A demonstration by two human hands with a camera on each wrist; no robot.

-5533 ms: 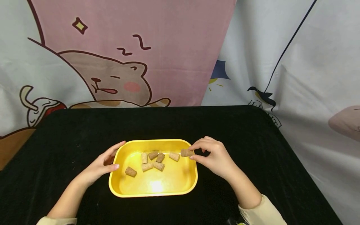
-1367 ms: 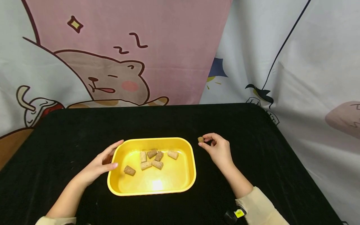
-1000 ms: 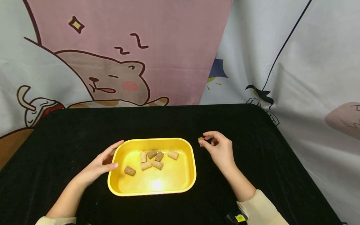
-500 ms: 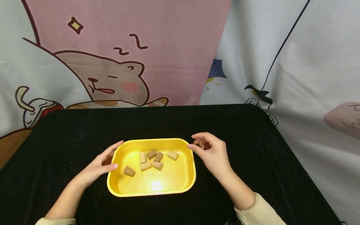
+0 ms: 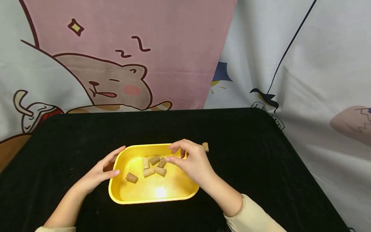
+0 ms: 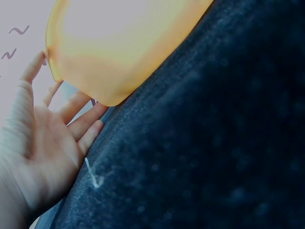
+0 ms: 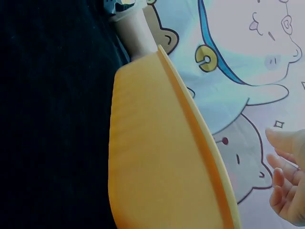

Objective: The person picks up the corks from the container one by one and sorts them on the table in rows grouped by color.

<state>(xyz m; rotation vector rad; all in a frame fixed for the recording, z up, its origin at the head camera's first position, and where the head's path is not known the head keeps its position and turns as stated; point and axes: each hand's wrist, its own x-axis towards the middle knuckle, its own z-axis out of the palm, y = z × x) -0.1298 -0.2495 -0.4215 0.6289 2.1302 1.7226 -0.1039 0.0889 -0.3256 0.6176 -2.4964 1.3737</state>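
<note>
A yellow tray (image 5: 174, 190) lies on the black cloth with several corks in it, one of them a brown cork (image 5: 131, 177) set apart at the left. My left hand (image 5: 99, 172) holds the tray's left end, thumb at the rim and fingers along the outer wall. Over the tray's right part is my right hand (image 5: 192, 161), its thumb and forefinger apart with nothing seen between them. The thumb tip appears beside a darker cork (image 5: 162, 162). The right side of the tray's interior is hidden under this hand. Outside the tray, a single cork (image 5: 205, 147) stands behind the right hand.
Black cloth (image 5: 261, 161) covers the table. Behind its far edge hangs a printed curtain (image 5: 185, 48) with cartoon animals.
My right hand has carried a cork out of the tray, let it go on the cloth to the right, and moved back left over the tray. My left hand keeps its place.
</note>
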